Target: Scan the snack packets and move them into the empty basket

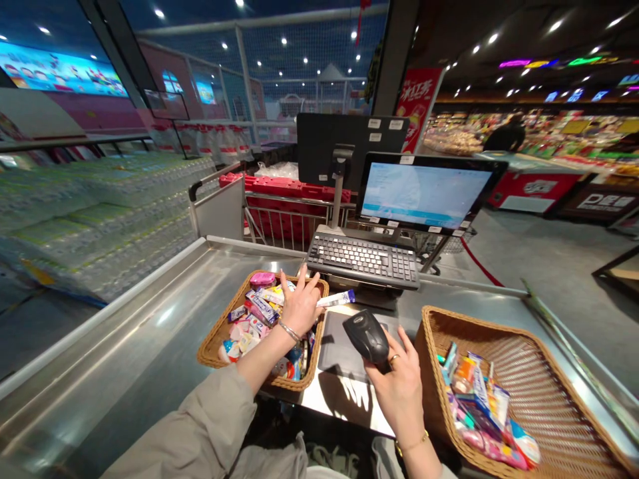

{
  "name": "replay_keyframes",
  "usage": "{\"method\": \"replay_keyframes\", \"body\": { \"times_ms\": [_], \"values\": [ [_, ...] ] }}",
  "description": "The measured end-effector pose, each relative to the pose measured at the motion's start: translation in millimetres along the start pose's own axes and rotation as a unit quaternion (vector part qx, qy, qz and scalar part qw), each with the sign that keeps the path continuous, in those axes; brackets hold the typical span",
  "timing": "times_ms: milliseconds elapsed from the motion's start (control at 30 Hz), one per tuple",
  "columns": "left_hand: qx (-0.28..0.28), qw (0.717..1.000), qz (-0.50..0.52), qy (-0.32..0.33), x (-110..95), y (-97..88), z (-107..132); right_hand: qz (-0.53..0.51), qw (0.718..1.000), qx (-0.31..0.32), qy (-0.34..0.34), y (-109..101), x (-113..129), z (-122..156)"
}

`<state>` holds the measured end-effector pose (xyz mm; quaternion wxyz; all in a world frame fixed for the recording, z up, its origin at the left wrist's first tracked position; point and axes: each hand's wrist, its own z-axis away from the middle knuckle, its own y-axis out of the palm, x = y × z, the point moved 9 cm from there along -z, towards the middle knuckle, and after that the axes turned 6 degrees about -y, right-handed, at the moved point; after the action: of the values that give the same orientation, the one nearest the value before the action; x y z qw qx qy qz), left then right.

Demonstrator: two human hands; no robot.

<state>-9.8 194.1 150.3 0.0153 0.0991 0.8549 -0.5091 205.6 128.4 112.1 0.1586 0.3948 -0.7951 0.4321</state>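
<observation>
My left hand [301, 307] is over a wicker basket [214, 336] filled with small packaged sweets and snacks. Its outer fingers are spread, and a white-and-blue wrapped snack bar [339, 299] sticks out to the right between thumb and forefinger, across the basket's rim. The exact grip is partly hidden. A black handheld barcode scanner [367, 336] is in my right hand [399, 382], its head tilted up and left toward the bar. Thumb and fingers close around the handle, while some fingertips stretch past it. A grey flat plate [332, 346] in the counter lies between the hands.
At right, a deeper wicker basket [539, 346] holds several packaged snacks. A black keyboard [364, 258] and a lit monitor [424, 193] stand beyond the scanner. Behind the metal counter [160, 319] is a cart [279, 223]. Stacked bottle packs [100, 206] stand left; a person [506, 136] is far right.
</observation>
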Motion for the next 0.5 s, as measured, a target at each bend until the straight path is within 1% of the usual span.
{"method": "replay_keyframes", "body": {
  "times_ms": [267, 500],
  "values": [
    [0.011, 0.999, 0.027, 0.032, -27, 6.8, -13, 0.040, 0.998, -0.038, 0.008, -26, -11, 1],
    [0.014, 0.997, 0.043, 0.063, -52, 14.8, -23, 0.065, 0.997, -0.045, 0.025, -44, -26, 7]
  ]
}}
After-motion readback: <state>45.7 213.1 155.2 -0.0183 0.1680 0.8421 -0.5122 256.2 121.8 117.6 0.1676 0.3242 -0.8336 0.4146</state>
